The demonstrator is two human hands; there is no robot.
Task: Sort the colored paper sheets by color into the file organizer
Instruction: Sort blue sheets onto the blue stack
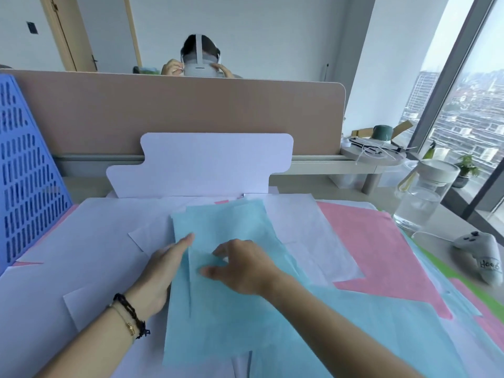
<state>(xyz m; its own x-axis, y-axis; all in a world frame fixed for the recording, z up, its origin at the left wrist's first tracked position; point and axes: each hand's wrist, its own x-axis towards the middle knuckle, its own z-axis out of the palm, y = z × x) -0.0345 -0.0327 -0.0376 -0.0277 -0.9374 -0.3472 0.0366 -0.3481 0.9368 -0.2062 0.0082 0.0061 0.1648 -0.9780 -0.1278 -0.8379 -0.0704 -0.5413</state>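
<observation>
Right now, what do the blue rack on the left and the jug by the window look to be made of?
The blue rack looks like moulded plastic: uniform matte colour, with rows of punched slots. The jug seems to be clear glass or hard clear plastic, since the water shows through it; its pale lid looks like opaque plastic.

Tan desk partition [174, 113], white walls [245, 28], daylit window [469, 105] at right

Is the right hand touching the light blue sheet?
Touching. The head view shows the right hand pressed on the light blue sheet, fingers flat against it.
</observation>
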